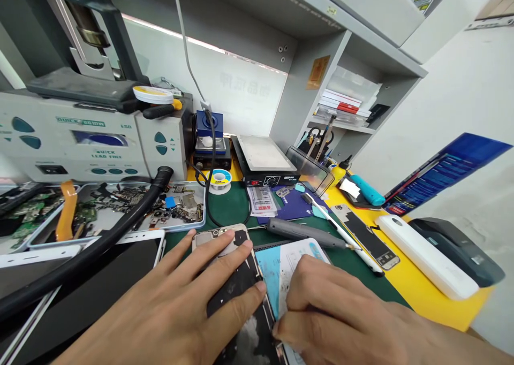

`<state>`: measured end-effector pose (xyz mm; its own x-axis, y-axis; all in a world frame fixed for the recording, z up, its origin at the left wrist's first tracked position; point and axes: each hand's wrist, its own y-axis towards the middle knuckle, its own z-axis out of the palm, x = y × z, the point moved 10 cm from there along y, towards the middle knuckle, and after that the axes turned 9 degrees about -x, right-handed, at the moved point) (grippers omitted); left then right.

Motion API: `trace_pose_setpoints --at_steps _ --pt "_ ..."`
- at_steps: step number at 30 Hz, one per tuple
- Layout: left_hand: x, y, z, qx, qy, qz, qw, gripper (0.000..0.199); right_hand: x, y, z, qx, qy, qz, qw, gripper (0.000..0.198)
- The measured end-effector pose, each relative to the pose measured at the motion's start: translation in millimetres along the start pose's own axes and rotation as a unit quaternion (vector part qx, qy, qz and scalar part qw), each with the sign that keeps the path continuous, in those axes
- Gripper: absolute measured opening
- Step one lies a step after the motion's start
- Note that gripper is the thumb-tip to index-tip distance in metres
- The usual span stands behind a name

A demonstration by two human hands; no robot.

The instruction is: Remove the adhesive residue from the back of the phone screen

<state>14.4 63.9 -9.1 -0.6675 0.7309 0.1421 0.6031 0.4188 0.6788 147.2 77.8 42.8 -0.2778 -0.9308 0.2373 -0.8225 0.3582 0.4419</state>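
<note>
A smartphone (236, 279) with a black, patterned back lies at the front of the green mat. My left hand (193, 290) rests flat across it, fingers spread, the thumb near its right edge. At that same edge, lower down, my right hand (329, 306) is curled with fingertips pressed together against the phone's side. Whatever those fingers may pinch is hidden from this angle. Partly under the right hand is a blue and white card or pad (273, 263). A grey-handled screwdriver (305, 232) lies just beyond.
Left of the phone are large phones or tablets (116, 274), crossed by a black hose (100, 242). Behind stand a parts tray (140, 228), a hot-air station (100, 135), a solder spool (220, 180) and a heating plate (265, 156). A white brush (349, 239) lies right.
</note>
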Motion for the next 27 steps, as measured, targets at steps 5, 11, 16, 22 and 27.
trace_pose_setpoints --at_steps 5,11,16,22,27 --pt "0 -3 0 0.014 0.01 -0.003 1.0 0.063 0 -1 -1 -0.011 0.015 -0.002 1.0 0.022" --pt "0 -2 0 0.008 -0.011 -0.012 1.0 0.071 -5 -4 -2 -0.023 0.027 0.032 0.999 0.022" --pt "3 0 5 0.021 -0.009 -0.02 1.0 0.068 0 -2 -1 -0.013 0.033 0.0 0.999 0.02" --pt "1 -1 4 0.024 0.0 -0.009 1.0 0.072 -7 -3 3 -0.005 0.016 0.018 1.0 0.022" --pt "2 2 0 0.005 -0.008 -0.012 1.0 0.073 -4 -3 0 -0.01 0.031 0.021 0.999 0.024"
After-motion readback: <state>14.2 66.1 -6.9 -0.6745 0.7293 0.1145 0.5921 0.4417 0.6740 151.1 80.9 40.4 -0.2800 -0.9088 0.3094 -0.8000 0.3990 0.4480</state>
